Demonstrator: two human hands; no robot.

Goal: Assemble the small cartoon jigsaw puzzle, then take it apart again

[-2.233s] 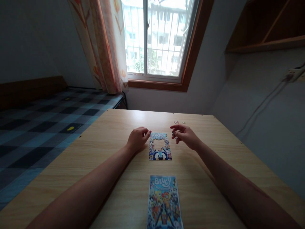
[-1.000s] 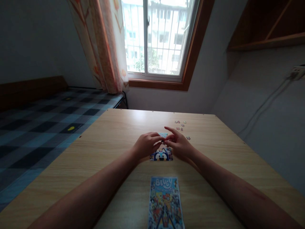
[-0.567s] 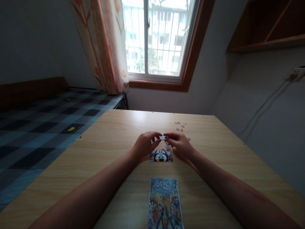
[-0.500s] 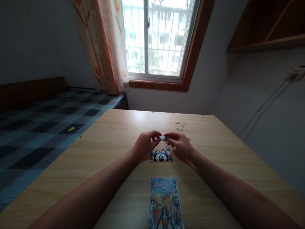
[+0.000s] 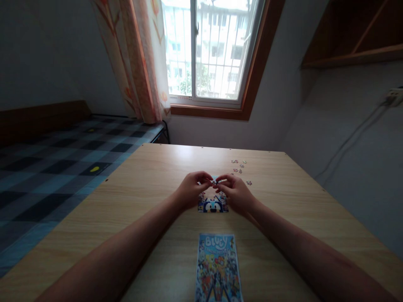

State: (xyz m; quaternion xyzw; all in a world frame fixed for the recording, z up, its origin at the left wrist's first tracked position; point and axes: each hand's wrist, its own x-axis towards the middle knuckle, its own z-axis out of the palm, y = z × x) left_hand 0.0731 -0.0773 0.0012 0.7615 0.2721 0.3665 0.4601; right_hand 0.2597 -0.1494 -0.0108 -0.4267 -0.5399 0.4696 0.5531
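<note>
Wooden table point(image 5: 151, 188) by window point(image 5: 208, 50); both hands point(image 5: 214, 191) pinch puzzle piece point(image 5: 214, 181).

Dim room lit by one far window

A wooden table point(image 5: 151, 201) fills the near middle; a bed with a blue checked cover point(image 5: 56, 163) lies left. Daylight comes through the barred, wood-framed window point(image 5: 217, 50), a patterned curtain point(image 5: 138, 58) at its left. Wooden shelf point(image 5: 349, 37) upper right on grey walls.

Lighting: daylight is admitted through the window point(image 5: 217, 50), which is overexposed. The room is left dim; walls and shelf point(image 5: 349, 37) are underexposed. A soft sheen is seen on the counter point(image 5: 151, 167). Edges are bent by wide-angle distortion. Fine detail is softened.
</note>
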